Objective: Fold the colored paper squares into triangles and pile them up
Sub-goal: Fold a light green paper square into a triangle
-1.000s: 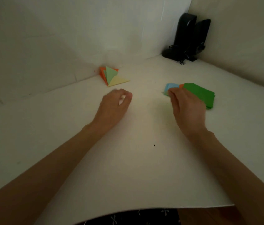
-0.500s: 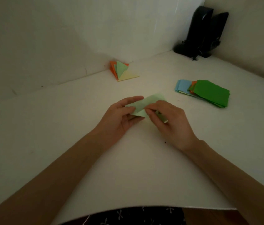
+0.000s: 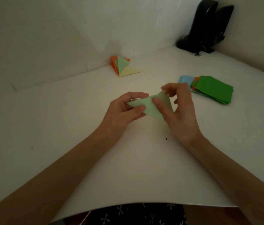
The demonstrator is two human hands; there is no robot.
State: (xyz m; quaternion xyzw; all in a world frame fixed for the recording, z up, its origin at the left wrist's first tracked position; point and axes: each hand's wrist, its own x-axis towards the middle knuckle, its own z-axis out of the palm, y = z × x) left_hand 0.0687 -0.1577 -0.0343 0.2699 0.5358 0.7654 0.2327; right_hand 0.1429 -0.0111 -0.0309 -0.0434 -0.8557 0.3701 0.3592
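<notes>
From the head camera, both bare forearms reach in over a white desk set into a pale corner. The two hands meet near its middle, a little above the surface, with a pale green paper square between them, already bent partway over on itself.

The left hand grips the sheet's left end, its fingers curled over the far edge and the thumb pressed on the near side. The right hand holds the right part: its thumb lies flat on the paper's face while the index finger pinches the raised upper corner. The other fingers on that hand are loosely bent behind the sheet and hold nothing I can make out.

Against the back wall, well apart from the hands, sits a small pile of folded triangles in orange, green and pale yellow, fanned rather than squared up.

To the right of the hands lies a stack of unfolded squares. It has dark green on top, with orange and light blue edges peeking out on its left side.

Two black speakers stand upright in the far right corner.
</notes>
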